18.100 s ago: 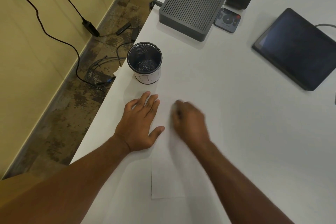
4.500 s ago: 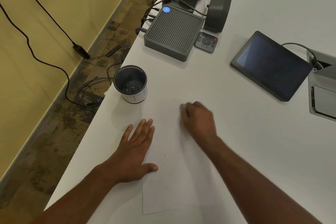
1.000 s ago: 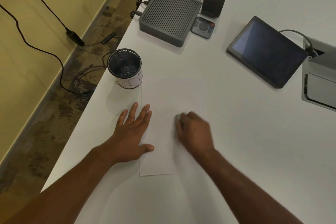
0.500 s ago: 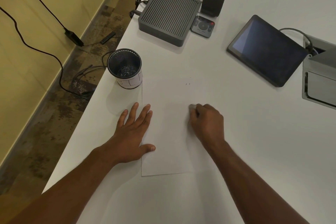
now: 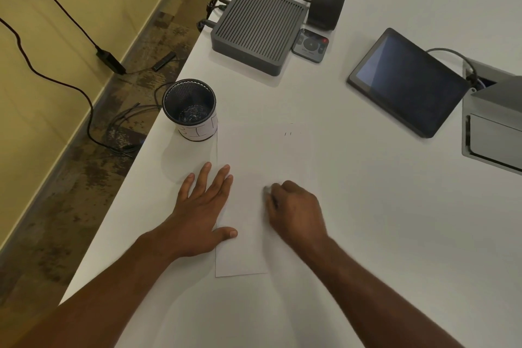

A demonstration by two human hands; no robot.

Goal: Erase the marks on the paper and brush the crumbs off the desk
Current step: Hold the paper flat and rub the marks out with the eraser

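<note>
Dim, warm, even indoor light. Soft diffuse shadows fall left of the mesh cup and under the left hand on the desk. Right hand slightly motion-blurred at the fingertips. Faint pale glare on the tablet screen. Wide-angle lens bends straight edges near the frame borders.

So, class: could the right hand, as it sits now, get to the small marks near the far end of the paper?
Probably yes. The right hand, pinching a pale eraser, already rests on the paper; the marks lie straight ahead across bare sheet, nothing between.
</note>
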